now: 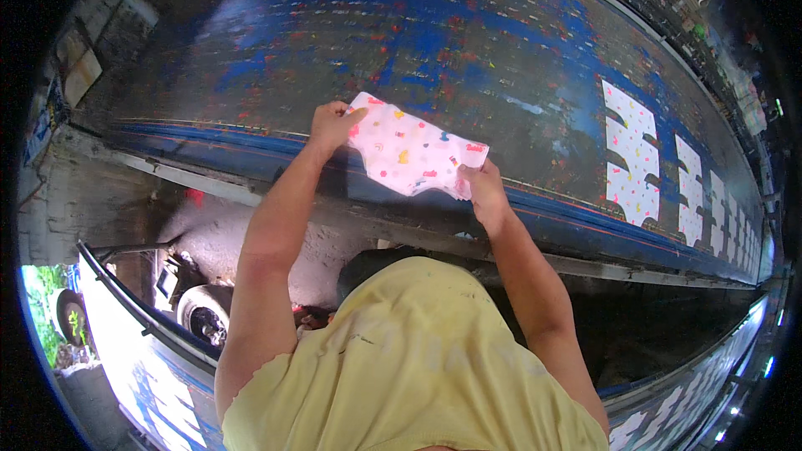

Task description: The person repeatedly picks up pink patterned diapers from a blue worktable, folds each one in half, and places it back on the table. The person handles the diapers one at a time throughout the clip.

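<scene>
Between my two hands a pink piece of printed fabric (pixel 413 149), patterned with small red, yellow and blue figures, is stretched out above the near edge of a long table (pixel 334 50). My left hand (pixel 334 125) pinches its upper left corner, thumb on top. Its right end is in my right hand (pixel 484 188), also with the thumb on top and the fingers mostly hidden beneath. The fabric slants down to the right, and its lower edge curves.
Printed cloth pieces (pixel 632 154) lie in a row along the table's right part. A metal rail (pixel 200 184) runs along its near edge. Behind me, another table (pixel 142 376) carries more pale pieces. A wheel (pixel 205 316) stands low at the left.
</scene>
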`<action>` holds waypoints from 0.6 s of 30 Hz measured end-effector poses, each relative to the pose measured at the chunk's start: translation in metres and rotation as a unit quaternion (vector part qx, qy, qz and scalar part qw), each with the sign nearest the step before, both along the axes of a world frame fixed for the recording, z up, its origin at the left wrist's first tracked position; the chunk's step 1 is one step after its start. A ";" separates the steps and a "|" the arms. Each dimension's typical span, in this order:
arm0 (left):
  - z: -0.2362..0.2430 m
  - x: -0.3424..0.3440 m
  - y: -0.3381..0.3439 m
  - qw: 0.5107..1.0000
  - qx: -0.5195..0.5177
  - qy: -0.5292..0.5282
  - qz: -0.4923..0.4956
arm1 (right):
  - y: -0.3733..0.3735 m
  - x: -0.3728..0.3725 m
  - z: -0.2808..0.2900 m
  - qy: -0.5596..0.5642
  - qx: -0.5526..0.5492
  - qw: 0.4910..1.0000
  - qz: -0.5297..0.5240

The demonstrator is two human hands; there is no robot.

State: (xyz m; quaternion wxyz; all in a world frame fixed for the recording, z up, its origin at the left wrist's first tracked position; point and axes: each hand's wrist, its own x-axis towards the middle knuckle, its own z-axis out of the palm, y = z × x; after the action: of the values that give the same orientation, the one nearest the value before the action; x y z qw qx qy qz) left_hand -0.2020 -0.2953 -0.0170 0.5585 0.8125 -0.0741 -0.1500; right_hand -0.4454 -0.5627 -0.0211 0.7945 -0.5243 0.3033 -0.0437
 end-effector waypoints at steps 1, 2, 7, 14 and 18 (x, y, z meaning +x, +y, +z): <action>0.000 0.001 0.002 0.999 0.024 -0.013 -0.018 | -0.002 -0.001 -0.002 0.004 -0.016 1.000 0.000; 0.001 0.002 0.004 0.998 0.053 -0.032 -0.031 | -0.003 -0.001 -0.004 0.009 -0.030 0.999 0.004; -0.003 0.008 0.012 0.989 0.099 -0.085 -0.067 | -0.013 0.000 -0.013 0.032 -0.124 0.992 0.012; -0.029 0.023 0.012 0.998 0.030 -0.062 -0.009 | -0.032 0.017 0.023 0.117 -0.620 0.764 0.135; -0.031 0.024 0.010 0.996 -0.034 -0.074 0.019 | -0.034 0.035 0.046 0.232 -0.638 0.683 0.268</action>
State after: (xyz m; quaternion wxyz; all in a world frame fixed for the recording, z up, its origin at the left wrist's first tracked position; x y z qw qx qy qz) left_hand -0.1776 -0.2853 -0.0482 0.5814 0.8033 -0.1045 -0.0760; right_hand -0.4105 -0.5964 0.0253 0.1496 -0.9568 0.2233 0.1110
